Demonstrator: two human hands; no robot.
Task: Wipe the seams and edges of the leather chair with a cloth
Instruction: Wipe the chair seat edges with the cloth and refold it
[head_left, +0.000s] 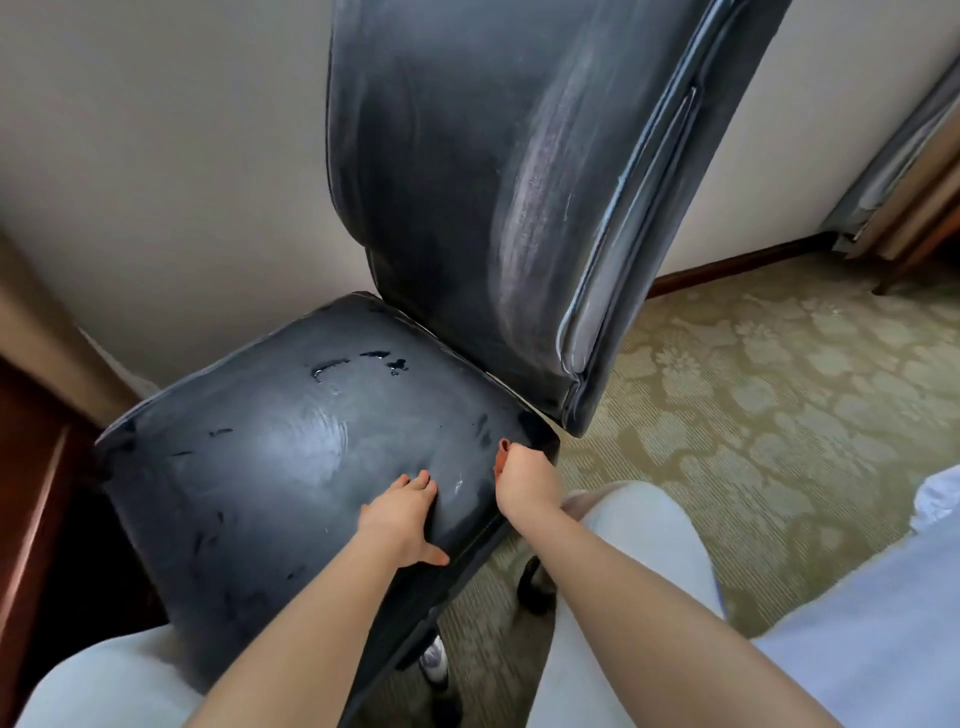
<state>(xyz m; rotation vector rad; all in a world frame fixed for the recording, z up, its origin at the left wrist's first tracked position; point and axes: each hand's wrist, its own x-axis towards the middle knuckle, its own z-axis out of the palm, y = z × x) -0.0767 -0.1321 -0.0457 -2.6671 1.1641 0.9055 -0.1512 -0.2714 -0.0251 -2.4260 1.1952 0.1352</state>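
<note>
1. The black leather chair (322, 457) stands against the pale wall (171, 171), its seat right in front of the person.
2. The left hand (402, 512) lies flat on the seat, fingers straight and together, thumb spread over the near edge.
3. The right hand (524, 475) curls at the seat's right edge near the backrest (467, 171), pinching something small and brownish (503, 453); whether that is the cloth I cannot tell.

Left hand (402, 512) flat with straight fingers; right hand (524, 480) in curled grip.
</note>
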